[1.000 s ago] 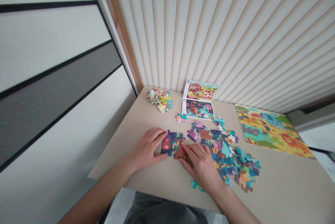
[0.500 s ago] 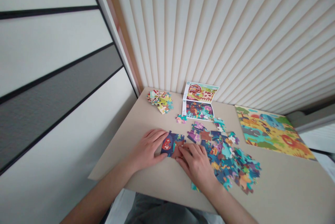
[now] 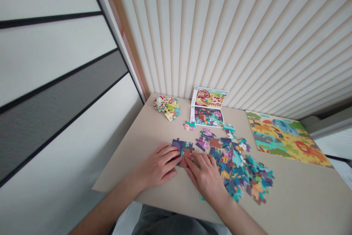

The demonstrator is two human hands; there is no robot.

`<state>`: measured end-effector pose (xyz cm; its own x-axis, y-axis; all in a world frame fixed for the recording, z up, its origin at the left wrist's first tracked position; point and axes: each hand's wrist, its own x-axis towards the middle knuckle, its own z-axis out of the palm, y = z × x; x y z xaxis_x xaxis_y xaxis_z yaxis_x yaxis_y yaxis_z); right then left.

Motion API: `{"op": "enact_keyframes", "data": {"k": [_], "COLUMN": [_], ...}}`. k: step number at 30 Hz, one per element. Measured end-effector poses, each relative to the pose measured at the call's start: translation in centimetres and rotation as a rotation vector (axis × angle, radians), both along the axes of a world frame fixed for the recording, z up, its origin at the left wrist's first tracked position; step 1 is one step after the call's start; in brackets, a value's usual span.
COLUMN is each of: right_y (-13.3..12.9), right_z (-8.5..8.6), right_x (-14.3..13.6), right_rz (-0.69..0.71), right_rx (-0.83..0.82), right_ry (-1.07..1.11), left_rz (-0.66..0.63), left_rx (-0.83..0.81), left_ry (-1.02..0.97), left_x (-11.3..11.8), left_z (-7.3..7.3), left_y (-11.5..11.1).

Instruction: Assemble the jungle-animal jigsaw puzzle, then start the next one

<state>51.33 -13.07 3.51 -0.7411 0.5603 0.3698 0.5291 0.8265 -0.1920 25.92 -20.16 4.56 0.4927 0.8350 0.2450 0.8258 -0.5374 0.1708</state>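
A small joined section of dark-blue jigsaw puzzle (image 3: 179,144) lies near the front of the table, with a brown figure on its right part. From the left, my left hand (image 3: 161,165) lies over it, its fingers stretched out and covering most of a red figure. My right hand (image 3: 206,175) has its thumb and index finger at the lower right of the section, on the brown puzzle piece (image 3: 187,153). A heap of loose puzzle pieces (image 3: 233,169) spreads just beyond my right hand. The undersides of my right fingers are hidden.
An open picture leaflet (image 3: 208,116) leans against the pleated wall (image 3: 176,26). Another pile of pieces (image 3: 168,108) sits at the back left. A finished animal puzzle (image 3: 286,138) lies at the right. A white panelled surface (image 3: 55,147) stands left of the table (image 3: 302,198).
My left hand has slid down and forward over the section, so its fingers now cover the red figure. My right hand stays at the brown piece, slightly lower.
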Motion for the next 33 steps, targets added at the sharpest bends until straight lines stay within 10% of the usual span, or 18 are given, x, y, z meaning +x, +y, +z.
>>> {"op": "enact_keyframes", "data": {"k": [18, 25, 33], "right_y": [-0.7, -0.7, -0.2], "right_z": [0.6, -0.4, -1.3], "right_x": [-0.5, 1.0, 1.0], "right_rz": [-0.012, -0.014, 0.021], "right_rx": [0.037, -0.011, -0.03], "right_ry": [-0.003, 0.131, 0.161], "left_rz": [0.016, 0.298, 0.276], "left_rx": [0.01, 0.018, -0.012], "left_ry": [-0.02, -0.094, -0.06], "left_x": [0.3, -1.3, -1.7], "left_z": [0.5, -0.7, -0.9], "left_y": [0.4, 0.9, 0.9]}}
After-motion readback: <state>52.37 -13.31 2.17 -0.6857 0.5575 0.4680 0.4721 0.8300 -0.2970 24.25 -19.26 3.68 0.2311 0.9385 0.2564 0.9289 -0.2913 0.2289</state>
